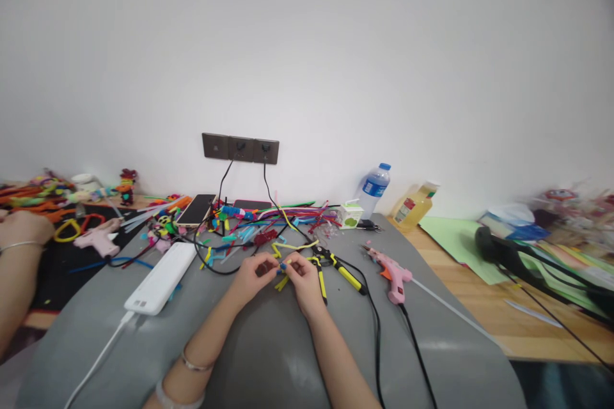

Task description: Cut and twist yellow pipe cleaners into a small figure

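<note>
My left hand [253,276] and my right hand [303,278] meet over the grey mat [268,358], fingers pinched together on a short yellow pipe cleaner piece [282,281] with a blue bit at its top. Just beyond my right hand lie yellow-handled pliers [336,263]. A longer yellow pipe cleaner [292,247] curls on the mat behind my fingers. Both wrists rest low on the mat; my left arm wears bracelets.
A pink glue gun [393,275] lies to the right, its black cord running toward me. A white power bank [160,278] sits left. Phones, coloured pipe cleaner scraps, a water bottle [375,188] and a juice bottle [413,206] line the wall. Another person's arm [16,262] rests at far left.
</note>
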